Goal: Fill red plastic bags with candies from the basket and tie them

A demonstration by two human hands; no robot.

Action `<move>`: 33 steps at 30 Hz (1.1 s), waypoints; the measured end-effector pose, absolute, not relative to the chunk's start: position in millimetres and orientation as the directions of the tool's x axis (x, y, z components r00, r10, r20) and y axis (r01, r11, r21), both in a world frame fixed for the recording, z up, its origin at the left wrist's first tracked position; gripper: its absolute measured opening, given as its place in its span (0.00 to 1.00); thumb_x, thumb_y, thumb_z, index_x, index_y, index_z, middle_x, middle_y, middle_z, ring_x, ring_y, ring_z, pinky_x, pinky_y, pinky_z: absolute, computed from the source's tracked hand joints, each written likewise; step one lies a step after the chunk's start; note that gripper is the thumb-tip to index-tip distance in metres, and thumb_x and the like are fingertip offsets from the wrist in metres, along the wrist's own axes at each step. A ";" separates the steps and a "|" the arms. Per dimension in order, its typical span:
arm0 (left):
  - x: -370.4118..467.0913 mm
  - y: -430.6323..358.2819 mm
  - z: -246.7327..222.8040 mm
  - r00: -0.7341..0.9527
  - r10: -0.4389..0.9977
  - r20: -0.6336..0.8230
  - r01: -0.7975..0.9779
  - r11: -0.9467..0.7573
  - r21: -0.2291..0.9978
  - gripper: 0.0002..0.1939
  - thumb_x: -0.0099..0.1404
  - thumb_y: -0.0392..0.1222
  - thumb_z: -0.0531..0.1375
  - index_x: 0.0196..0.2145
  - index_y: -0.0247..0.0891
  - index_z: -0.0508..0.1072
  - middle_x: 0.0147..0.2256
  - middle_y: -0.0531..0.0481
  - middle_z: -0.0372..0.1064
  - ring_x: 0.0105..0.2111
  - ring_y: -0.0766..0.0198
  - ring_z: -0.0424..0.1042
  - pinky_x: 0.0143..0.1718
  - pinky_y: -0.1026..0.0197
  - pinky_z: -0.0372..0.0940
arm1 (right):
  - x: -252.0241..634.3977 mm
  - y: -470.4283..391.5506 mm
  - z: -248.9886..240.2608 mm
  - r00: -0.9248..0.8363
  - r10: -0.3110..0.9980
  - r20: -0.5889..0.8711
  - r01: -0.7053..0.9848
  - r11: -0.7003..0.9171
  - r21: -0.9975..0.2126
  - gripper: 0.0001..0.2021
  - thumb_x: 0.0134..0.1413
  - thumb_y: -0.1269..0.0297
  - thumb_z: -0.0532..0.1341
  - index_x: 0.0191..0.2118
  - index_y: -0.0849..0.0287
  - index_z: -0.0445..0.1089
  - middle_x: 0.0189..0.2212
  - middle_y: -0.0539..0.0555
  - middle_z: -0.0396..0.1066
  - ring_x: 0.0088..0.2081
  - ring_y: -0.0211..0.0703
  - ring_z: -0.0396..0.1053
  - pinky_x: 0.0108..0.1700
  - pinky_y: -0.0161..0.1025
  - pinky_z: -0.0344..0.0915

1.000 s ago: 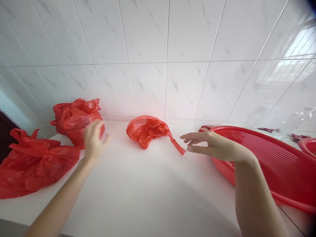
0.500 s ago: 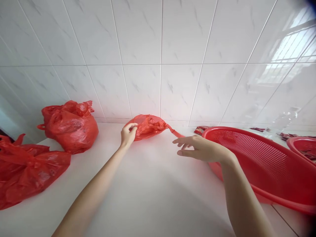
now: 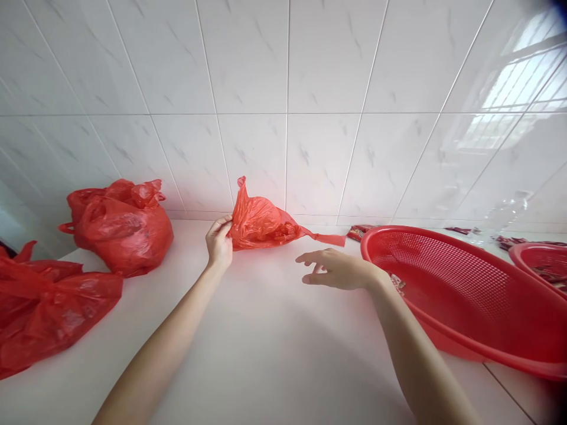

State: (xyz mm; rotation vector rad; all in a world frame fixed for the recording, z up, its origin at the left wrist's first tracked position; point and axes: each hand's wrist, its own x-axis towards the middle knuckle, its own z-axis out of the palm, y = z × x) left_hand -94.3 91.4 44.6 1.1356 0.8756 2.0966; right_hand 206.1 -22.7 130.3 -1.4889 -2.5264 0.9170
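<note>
A thin red plastic bag (image 3: pixel 261 221) lies against the wall on the white counter, its left corner standing up and a twisted handle trailing right. My left hand (image 3: pixel 220 241) pinches the bag's left edge between thumb and fingers. My right hand (image 3: pixel 334 269) hovers over the counter just below the trailing handle, fingers apart, holding nothing. Right of it stands a large red oval basket (image 3: pixel 443 289) with mesh sides; a small wrapped piece (image 3: pixel 397 283) shows inside, beside my right wrist.
Two filled red bags, one upright (image 3: pixel 126 230) and one in front (image 3: pixel 53 313), sit at the left. Small red packets (image 3: pixel 359 232), a clear plastic bottle (image 3: pixel 505 215) and another red basket (image 3: pixel 543 265) are at the right. A tiled wall (image 3: pixel 252 59) rises behind.
My left hand has moved slightly left, and the bag's left side has risen and spread. My right hand has shifted left, away from the basket. The trailing handle now lies flatter, with its end visible.
</note>
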 end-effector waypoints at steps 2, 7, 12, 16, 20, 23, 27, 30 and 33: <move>-90.8 85.5 49.6 -0.439 0.738 0.512 -0.171 -0.628 0.759 0.11 0.52 0.43 0.66 0.34 0.37 0.75 0.38 0.48 0.75 0.41 0.59 0.75 0.45 0.57 0.68 | 204.3 -19.0 128.1 -0.536 0.826 -0.174 0.757 0.379 -0.532 0.31 0.60 0.43 0.57 0.65 0.50 0.61 0.58 0.59 0.68 0.54 0.52 0.70 0.50 0.44 0.67; -64.8 47.6 52.5 -0.130 0.635 0.761 0.149 -0.746 0.649 0.10 0.58 0.35 0.65 0.39 0.38 0.78 0.40 0.47 0.77 0.42 0.58 0.75 0.47 0.56 0.69 | 202.2 -9.5 127.7 -0.369 0.928 0.057 0.652 0.302 -0.695 0.35 0.63 0.37 0.48 0.68 0.53 0.55 0.48 0.59 0.74 0.45 0.49 0.74 0.48 0.43 0.69; -22.9 3.9 22.5 0.469 0.255 0.846 0.265 -0.954 0.140 0.11 0.63 0.27 0.59 0.37 0.40 0.76 0.34 0.50 0.76 0.35 0.63 0.71 0.41 0.56 0.67 | 205.5 -0.4 123.2 -0.184 0.981 0.068 0.447 0.145 -0.883 0.36 0.64 0.38 0.49 0.69 0.57 0.50 0.51 0.63 0.72 0.43 0.48 0.75 0.42 0.41 0.73; 0.7 -12.0 -8.2 0.644 0.172 0.746 0.261 -0.965 -0.002 0.13 0.65 0.26 0.54 0.37 0.38 0.76 0.33 0.48 0.75 0.33 0.63 0.69 0.38 0.57 0.65 | 210.7 4.0 117.1 -0.215 0.975 0.050 0.520 0.158 -0.839 0.34 0.54 0.58 0.66 0.65 0.55 0.58 0.48 0.59 0.74 0.43 0.47 0.75 0.40 0.39 0.73; 3.7 -11.4 -20.5 0.671 0.274 0.688 0.262 -0.957 0.126 0.12 0.66 0.32 0.56 0.45 0.37 0.74 0.36 0.46 0.73 0.35 0.64 0.70 0.39 0.59 0.67 | 215.9 2.6 119.9 -0.303 0.947 0.111 0.429 0.239 -0.871 0.27 0.51 0.73 0.62 0.59 0.55 0.66 0.47 0.57 0.74 0.37 0.43 0.76 0.36 0.39 0.74; -1.9 -8.3 -13.7 0.615 0.355 0.704 0.282 -0.933 0.224 0.14 0.66 0.39 0.59 0.50 0.38 0.72 0.42 0.43 0.73 0.39 0.60 0.71 0.44 0.56 0.69 | 220.4 -0.7 126.9 -0.335 0.913 0.233 0.316 0.342 -0.885 0.26 0.52 0.73 0.60 0.58 0.55 0.67 0.45 0.56 0.75 0.37 0.42 0.76 0.38 0.40 0.74; -6.2 -11.3 20.8 0.422 0.279 0.863 0.276 -0.946 0.172 0.10 0.66 0.35 0.58 0.45 0.40 0.73 0.42 0.45 0.71 0.38 0.62 0.71 0.40 0.58 0.70 | 224.4 -6.4 134.3 -0.334 0.891 0.308 0.343 0.419 -0.841 0.26 0.54 0.72 0.60 0.59 0.54 0.66 0.40 0.54 0.77 0.36 0.41 0.74 0.38 0.41 0.73; -4.1 -18.3 60.7 0.331 0.127 0.935 0.334 -0.943 0.010 0.10 0.65 0.32 0.57 0.43 0.40 0.73 0.44 0.45 0.71 0.39 0.62 0.71 0.41 0.57 0.70 | 221.7 -13.0 137.0 -0.367 0.870 0.328 0.434 0.472 -0.767 0.27 0.55 0.73 0.59 0.61 0.50 0.65 0.38 0.51 0.77 0.36 0.41 0.73 0.40 0.41 0.71; -1.4 -22.6 94.6 0.399 0.147 0.905 0.442 -0.896 -0.049 0.09 0.66 0.34 0.57 0.43 0.41 0.74 0.42 0.48 0.75 0.43 0.59 0.71 0.54 0.48 0.65 | 215.5 -20.2 138.7 -0.434 0.832 0.345 0.453 0.532 -0.715 0.26 0.56 0.74 0.57 0.59 0.49 0.64 0.37 0.49 0.76 0.39 0.41 0.72 0.42 0.40 0.69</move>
